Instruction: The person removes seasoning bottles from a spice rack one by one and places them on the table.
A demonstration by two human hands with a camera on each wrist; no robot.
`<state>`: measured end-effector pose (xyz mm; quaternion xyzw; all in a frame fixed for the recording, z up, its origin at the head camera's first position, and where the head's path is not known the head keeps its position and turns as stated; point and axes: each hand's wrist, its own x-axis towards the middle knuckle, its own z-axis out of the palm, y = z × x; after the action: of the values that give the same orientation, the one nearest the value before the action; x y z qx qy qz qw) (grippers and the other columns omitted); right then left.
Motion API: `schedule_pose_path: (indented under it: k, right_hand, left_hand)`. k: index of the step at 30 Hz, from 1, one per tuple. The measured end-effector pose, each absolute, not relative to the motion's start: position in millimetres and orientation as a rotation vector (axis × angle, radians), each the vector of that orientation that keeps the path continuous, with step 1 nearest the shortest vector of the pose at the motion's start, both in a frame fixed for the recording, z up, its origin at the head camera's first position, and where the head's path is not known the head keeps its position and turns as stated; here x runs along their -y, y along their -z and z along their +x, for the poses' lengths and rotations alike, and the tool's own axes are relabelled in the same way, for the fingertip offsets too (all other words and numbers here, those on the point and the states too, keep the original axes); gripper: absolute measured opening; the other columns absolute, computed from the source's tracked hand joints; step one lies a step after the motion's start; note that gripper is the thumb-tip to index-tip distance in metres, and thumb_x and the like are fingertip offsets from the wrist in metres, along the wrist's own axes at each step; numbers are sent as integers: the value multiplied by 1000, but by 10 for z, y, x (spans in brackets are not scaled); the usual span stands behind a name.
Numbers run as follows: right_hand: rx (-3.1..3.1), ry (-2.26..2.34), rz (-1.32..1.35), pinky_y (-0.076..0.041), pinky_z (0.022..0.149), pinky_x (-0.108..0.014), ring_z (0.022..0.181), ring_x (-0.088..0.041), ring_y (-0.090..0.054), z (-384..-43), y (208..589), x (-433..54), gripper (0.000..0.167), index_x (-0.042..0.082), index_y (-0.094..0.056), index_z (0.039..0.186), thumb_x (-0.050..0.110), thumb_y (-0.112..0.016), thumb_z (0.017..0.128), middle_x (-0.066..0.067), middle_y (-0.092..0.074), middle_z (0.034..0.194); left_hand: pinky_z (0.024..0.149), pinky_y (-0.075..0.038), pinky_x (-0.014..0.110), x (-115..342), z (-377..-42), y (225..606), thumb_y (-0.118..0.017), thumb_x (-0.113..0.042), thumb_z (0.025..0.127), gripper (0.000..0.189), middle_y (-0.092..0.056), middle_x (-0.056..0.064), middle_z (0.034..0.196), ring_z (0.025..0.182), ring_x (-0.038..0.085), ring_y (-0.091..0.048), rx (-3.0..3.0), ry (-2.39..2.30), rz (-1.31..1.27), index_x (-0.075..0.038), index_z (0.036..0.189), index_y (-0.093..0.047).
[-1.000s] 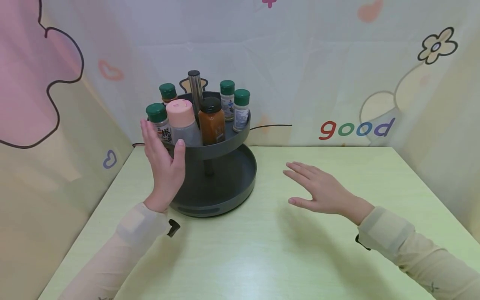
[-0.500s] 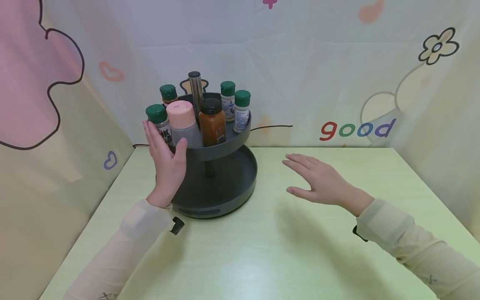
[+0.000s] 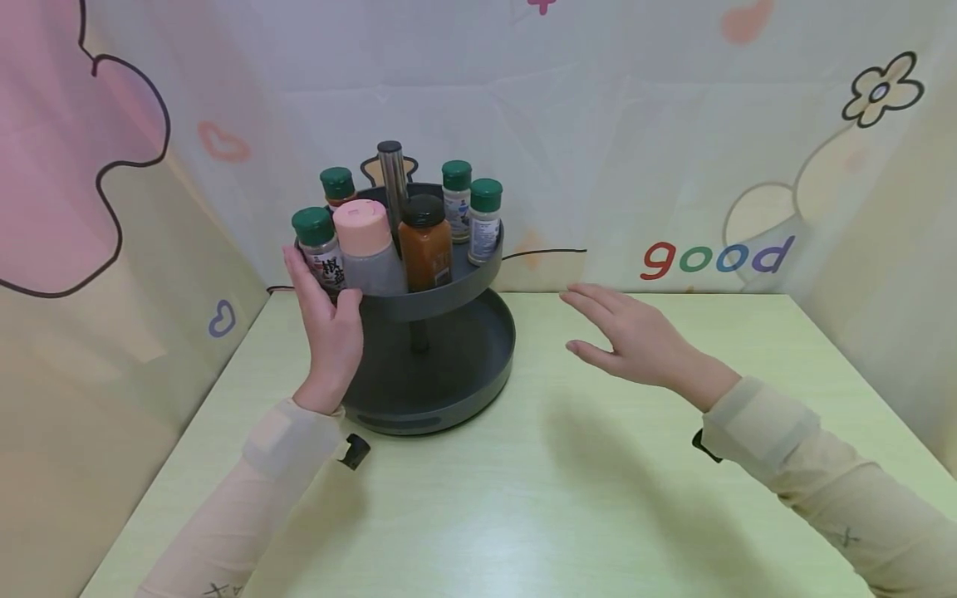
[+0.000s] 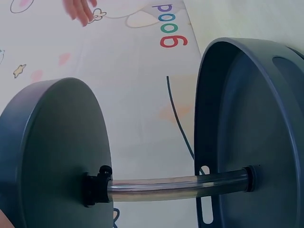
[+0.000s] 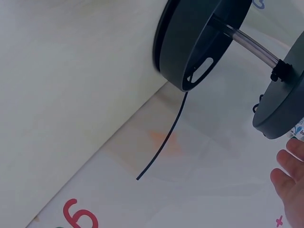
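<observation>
A two-tier dark grey round rack (image 3: 456, 299) stands left of centre in the head view. Its upper tray holds a pink-capped bottle (image 3: 370, 266), a black-capped jar of orange-brown seasoning (image 3: 426, 253) and several green-capped shakers (image 3: 484, 232). My left hand (image 3: 332, 345) is at the upper tray's left front side, fingers straight, beside a green-capped shaker (image 3: 323, 253); its thumb lies at the rim below the pink-capped bottle. Whether it presses the tray is unclear. To the rack's right, my right hand (image 3: 635, 336) hovers above the table with straight fingers, holding nothing.
The lower tray (image 3: 486, 349) shows only bare surface where visible. A metal post (image 3: 391, 178) rises through the upper tray. Behind the pale green table (image 3: 478, 515) hangs a printed cloth (image 3: 583, 124), with more cloth along both sides.
My left thumb has come down towards the tray's rim. The right hand has risen slightly and shifted a little left. The bottles keep their places on the rack.
</observation>
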<state>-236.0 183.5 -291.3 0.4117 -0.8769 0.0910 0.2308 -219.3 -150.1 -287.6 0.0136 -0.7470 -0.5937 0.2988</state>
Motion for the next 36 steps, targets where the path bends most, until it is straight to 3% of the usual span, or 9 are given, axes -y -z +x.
schedule_pose_path:
  k: [10,16,24,30,36]
  right_hand:
    - [2417,-274,1096,-43,89,-46,118,-30,-44,-2408,2814,-1736,59,5,-42,130,30,-61,79,-14,-46,130]
    - [2421,-304,1068,-40,93,-46,119,-31,-42,-2450,2730,-1659,58,5,-42,130,28,-61,79,-15,-46,129]
    - [2515,-328,977,-43,89,-44,122,-28,-39,-2485,2601,-1531,61,8,-37,133,33,-58,82,-12,-42,133]
    - [2598,-401,925,-37,97,-43,124,-26,-37,-2531,2529,-1430,62,10,-35,135,35,-57,82,-10,-41,134]
    - [2721,-553,843,-32,101,-45,128,-27,-32,-2637,2477,-1353,64,11,-30,137,38,-53,84,-9,-35,139]
  left_hand:
    - [111,-12,29,1568,-2255,2856,-30,-13,90,66,6,-6,149,136,8,1,1864,1783,46,-17,142,11]
    - [111,-10,33,1602,-2303,2843,-32,-18,90,66,0,-6,148,136,9,-3,1867,1842,86,-20,142,9]
    - [105,-24,38,1612,-2375,2830,-33,-10,88,48,-28,1,134,125,13,-27,1814,1801,1,-17,133,-17]
    - [108,-20,37,1638,-2413,2832,-31,-12,89,52,-24,2,139,130,13,-23,1828,1821,60,-18,137,-12]
    - [106,-22,35,1652,-2464,2833,-31,-9,88,51,-26,2,136,125,13,-27,1795,1850,67,-18,136,-15]
